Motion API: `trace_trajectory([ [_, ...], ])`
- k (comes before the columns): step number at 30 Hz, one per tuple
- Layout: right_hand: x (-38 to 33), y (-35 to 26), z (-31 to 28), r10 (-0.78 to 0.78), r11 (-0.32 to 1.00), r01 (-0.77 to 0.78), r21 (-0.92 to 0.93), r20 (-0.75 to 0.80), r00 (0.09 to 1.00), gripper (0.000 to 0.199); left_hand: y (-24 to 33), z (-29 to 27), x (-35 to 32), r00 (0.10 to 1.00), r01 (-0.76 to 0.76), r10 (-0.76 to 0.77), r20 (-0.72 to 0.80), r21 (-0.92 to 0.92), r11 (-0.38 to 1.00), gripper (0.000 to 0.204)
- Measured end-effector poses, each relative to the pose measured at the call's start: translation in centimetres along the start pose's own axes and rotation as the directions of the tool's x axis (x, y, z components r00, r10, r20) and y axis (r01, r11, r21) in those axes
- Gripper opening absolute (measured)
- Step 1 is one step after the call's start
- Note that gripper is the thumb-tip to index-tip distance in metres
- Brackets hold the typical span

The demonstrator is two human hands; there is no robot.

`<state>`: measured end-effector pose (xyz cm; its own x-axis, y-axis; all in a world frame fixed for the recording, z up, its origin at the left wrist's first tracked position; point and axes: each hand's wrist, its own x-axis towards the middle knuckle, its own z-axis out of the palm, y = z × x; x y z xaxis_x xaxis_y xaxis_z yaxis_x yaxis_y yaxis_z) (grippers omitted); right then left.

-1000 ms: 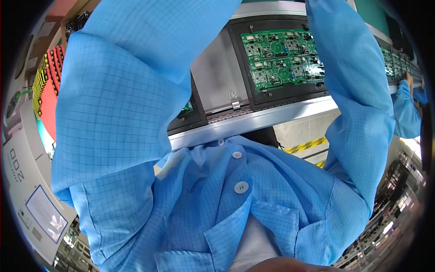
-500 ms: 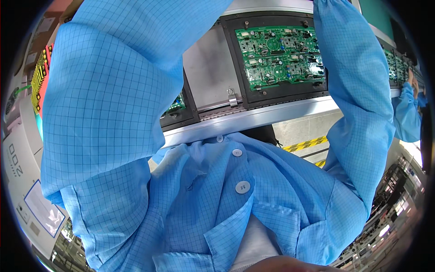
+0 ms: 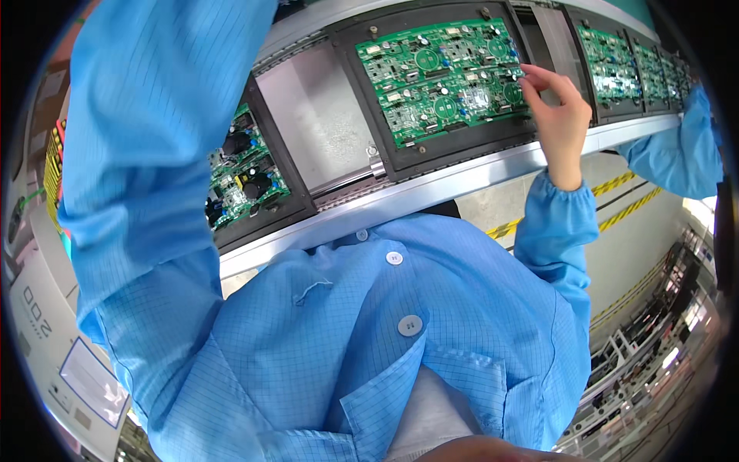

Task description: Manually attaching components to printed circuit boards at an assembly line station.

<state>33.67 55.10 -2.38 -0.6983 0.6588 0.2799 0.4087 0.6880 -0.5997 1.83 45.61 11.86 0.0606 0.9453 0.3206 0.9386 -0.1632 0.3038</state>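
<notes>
My right hand (image 3: 560, 119) is over the right edge of a green circuit board panel (image 3: 427, 115) that lies in a black frame (image 3: 346, 58). Thumb and index finger are brought together in a pinch close to the small parts at that edge; whatever they hold is too small to make out. Only the blue sleeve (image 3: 154, 92) of my left arm shows, reaching up past the top left of the picture, so the left hand is out of sight. Beside that sleeve lies another framed board (image 3: 250, 173) with black round parts.
The frames sit on a conveyor with a silver front rail (image 3: 462, 165). Further right stand several more framed boards (image 3: 612, 65), with a co-worker's blue sleeve (image 3: 681, 154) near them. A white machine (image 3: 46, 331) is at the left. Yellow-black tape (image 3: 616, 185) marks the floor.
My right arm has drawn back from beyond the top edge, bringing the hand into view over the board. My left arm has shifted left, uncovering more of the left board.
</notes>
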Motion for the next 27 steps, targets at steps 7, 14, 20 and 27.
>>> trace_trajectory([
  [7,-1.7,1.5,1.2,0.065,0.995,-0.072,-0.062,-0.101,0.993,0.02,5.9,4.9,-5.3,0.955,0.138,-0.043,0.294,-0.312,0.94,0.018],
  [14,-1.3,1.1,1.4,0.103,0.991,-0.107,-0.086,-0.051,0.993,0.019,5.1,9.9,-9.1,0.945,0.046,0.016,0.327,-0.18,0.983,0.012],
  [20,-1.6,1.4,1.3,0.095,0.991,-0.096,-0.088,-0.015,0.995,0.018,5.2,12.2,-10.3,0.965,-0.075,0.117,0.233,-0.183,0.98,0.016],
  [27,-1.4,0.9,1.8,0.083,0.971,-0.092,-0.22,-0.048,0.995,0.017,4.8,13.9,-11.5,0.935,-0.283,0.293,0.199,-0.079,0.956,0.02],
])
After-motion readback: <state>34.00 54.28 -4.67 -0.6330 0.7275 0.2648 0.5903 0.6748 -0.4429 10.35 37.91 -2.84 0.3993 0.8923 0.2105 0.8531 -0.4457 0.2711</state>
